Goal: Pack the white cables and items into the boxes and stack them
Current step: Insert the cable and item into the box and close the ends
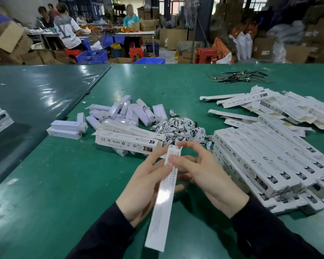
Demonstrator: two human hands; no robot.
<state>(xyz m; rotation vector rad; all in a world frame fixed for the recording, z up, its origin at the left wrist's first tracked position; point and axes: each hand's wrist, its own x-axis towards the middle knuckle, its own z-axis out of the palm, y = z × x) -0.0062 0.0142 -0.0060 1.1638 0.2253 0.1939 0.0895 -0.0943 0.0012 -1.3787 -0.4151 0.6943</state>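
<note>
Tilting up above the green counter (64,174), a long white box (162,199) is gripped by the left hand (144,187), while the right hand (208,176) pinches its top flap. Beyond lie white cables (181,128), with stacked boxes (266,165) to the right.

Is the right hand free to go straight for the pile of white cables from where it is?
Probably not yet. The right hand is helping the left hand hold the long white box. The cable pile lies just beyond the fingertips with nothing between, so the way is open once it lets go.
</note>
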